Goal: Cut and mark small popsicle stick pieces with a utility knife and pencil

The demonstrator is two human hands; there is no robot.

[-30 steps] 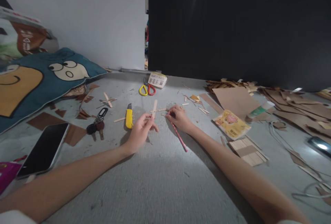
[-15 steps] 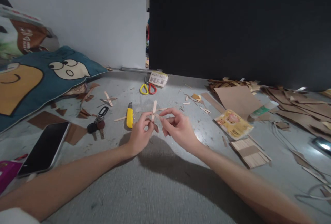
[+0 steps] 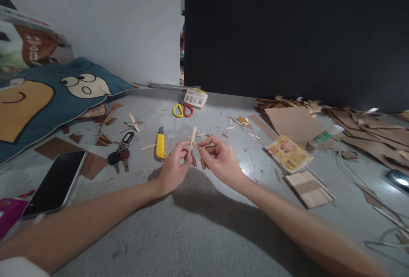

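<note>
My left hand [image 3: 174, 166] is closed, pinching a wooden craft stick [image 3: 194, 134] that stands nearly upright between thumb and fingers. Close against the stick's right side, my right hand [image 3: 223, 160] has its thumb and forefinger pinched together. A tiny pale bit seems to show at those fingertips, too small to name. Just left of my left hand lies a yellow utility knife [image 3: 160, 145], resting over another stick [image 3: 148, 147]. Behind the held stick, one more thin stick [image 3: 201, 135] lies on the grey table [image 3: 198, 234].
Scissors [image 3: 183, 110] and a small packet [image 3: 196, 97] lie at the back. Keys [image 3: 119, 156], a phone [image 3: 55, 183] and a cushion [image 3: 67, 93] are left. On the right are a yellow packet [image 3: 289, 153], a craft-stick bundle [image 3: 308, 188], a glue stick [image 3: 326, 135] and cardboard [image 3: 290, 119].
The craft stick in my left hand has shifted slightly right and down and now leans a little more to the right. My right hand stays almost in place beside it.
</note>
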